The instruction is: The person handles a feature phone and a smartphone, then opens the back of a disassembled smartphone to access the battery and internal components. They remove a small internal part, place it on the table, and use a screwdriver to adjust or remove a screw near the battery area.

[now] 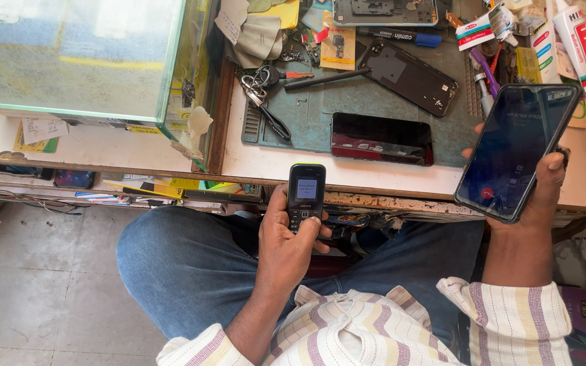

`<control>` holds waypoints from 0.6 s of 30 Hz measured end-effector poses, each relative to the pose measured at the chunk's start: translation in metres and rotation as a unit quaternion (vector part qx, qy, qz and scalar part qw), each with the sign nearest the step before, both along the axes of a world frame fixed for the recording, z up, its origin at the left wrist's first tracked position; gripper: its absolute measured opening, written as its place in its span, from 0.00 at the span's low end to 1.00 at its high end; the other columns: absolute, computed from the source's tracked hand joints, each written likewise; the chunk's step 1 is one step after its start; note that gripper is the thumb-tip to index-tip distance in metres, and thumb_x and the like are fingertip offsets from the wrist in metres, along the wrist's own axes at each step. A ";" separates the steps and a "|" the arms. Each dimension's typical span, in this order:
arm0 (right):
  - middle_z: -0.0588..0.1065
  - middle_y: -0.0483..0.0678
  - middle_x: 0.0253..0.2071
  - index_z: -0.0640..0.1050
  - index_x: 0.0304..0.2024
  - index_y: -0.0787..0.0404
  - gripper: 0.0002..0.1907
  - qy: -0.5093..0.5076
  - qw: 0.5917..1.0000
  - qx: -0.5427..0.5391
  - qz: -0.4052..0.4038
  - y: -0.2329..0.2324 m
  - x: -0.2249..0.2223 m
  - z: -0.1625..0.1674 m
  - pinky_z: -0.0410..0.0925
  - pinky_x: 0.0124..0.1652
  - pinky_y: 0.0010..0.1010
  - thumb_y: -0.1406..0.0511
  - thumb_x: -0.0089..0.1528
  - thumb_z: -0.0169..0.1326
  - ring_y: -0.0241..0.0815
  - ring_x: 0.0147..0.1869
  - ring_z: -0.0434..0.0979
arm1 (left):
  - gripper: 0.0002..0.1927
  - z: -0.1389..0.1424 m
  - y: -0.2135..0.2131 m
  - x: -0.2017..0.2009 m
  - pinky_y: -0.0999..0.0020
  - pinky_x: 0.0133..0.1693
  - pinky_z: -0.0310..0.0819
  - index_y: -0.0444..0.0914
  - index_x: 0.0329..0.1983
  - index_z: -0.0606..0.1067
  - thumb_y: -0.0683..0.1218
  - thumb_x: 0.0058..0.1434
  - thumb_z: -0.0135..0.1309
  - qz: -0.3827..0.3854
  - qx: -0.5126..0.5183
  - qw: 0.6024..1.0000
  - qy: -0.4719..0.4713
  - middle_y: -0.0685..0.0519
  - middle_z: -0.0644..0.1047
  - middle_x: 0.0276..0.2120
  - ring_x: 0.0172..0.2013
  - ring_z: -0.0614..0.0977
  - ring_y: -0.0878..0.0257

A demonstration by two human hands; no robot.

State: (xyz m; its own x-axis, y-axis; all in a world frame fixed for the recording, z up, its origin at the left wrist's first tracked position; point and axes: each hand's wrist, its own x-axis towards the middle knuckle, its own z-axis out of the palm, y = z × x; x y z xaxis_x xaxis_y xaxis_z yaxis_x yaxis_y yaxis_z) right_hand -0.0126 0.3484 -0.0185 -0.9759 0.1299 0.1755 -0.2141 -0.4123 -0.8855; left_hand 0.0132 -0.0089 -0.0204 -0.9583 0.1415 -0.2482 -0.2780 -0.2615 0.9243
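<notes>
My left hand (286, 244) holds a small black keypad phone (305, 193) upright over my lap, its little screen lit and my thumb by the keys. My right hand (543, 196) holds a large dark smartphone (513, 152) tilted above the bench's right edge, its screen dim with a red dot near the bottom. Both phones face me. I sit in blue jeans and a striped shirt.
On the bench a teal work mat (320, 115) carries a black smartphone (382, 139), a phone back cover (408, 76), a marker (327, 79), keys (257, 87) and tools. Glue tubes (581, 47) lie at the right. A glass case (83, 57) stands at the left.
</notes>
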 end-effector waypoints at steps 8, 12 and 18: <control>0.74 0.60 0.56 0.65 0.70 0.69 0.49 -0.012 1.000 0.017 -0.012 -0.001 0.002 0.000 0.78 0.44 0.41 0.44 0.62 0.67 0.54 0.52 0.81 | 0.19 -0.003 -0.001 0.001 0.74 0.28 0.85 0.36 0.57 0.66 0.35 0.61 0.44 0.000 0.001 1.000 0.005 0.48 0.79 0.39 0.34 0.84 0.68; 0.74 0.59 0.56 0.65 0.71 0.69 0.49 -0.009 1.000 0.025 -0.012 -0.004 0.002 0.003 0.78 0.44 0.41 0.43 0.62 0.67 0.54 0.52 0.82 | 0.18 -0.005 -0.002 0.000 0.73 0.27 0.84 0.35 0.56 0.66 0.34 0.62 0.44 -0.003 -0.007 1.000 -0.002 0.48 0.79 0.38 0.33 0.83 0.68; 0.75 0.59 0.55 0.66 0.72 0.68 0.51 -0.007 0.997 0.072 -0.031 -0.014 0.000 0.012 0.77 0.41 0.38 0.40 0.62 0.66 0.50 0.49 0.81 | 0.20 -0.007 -0.001 0.001 0.73 0.30 0.85 0.35 0.59 0.64 0.35 0.63 0.43 -0.007 0.002 1.000 0.009 0.47 0.78 0.40 0.36 0.84 0.68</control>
